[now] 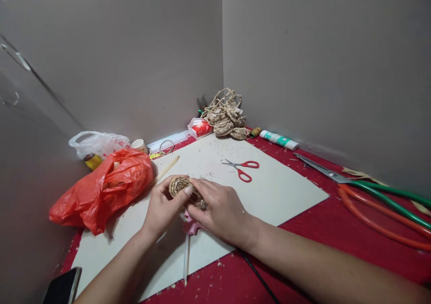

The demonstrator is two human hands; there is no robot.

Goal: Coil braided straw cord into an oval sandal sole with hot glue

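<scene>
Between my two hands is a small coiled piece of braided straw rope (179, 186), held above a white board (286, 196). My left hand (164, 209) grips its left side, thumb pressed across the front. Wrapped round the right side is my right hand (218, 205), its fingers covering part of the coil. Just below the hands lies a pink object (191, 225), partly hidden, whose kind I cannot make out. A thin pale stick (186, 259) extends from under it towards me. Small red-handled scissors (240, 165) rest with blades parted on the board beyond my right hand.
A red plastic bag (111, 187) bulges at the left, near a white bag (97, 144) and paper cup (138, 145). Straw rope coils (225, 115) are heaped in the corner. Large shears (336, 177) lie right, a phone (62, 286) front left. Grey walls stand behind.
</scene>
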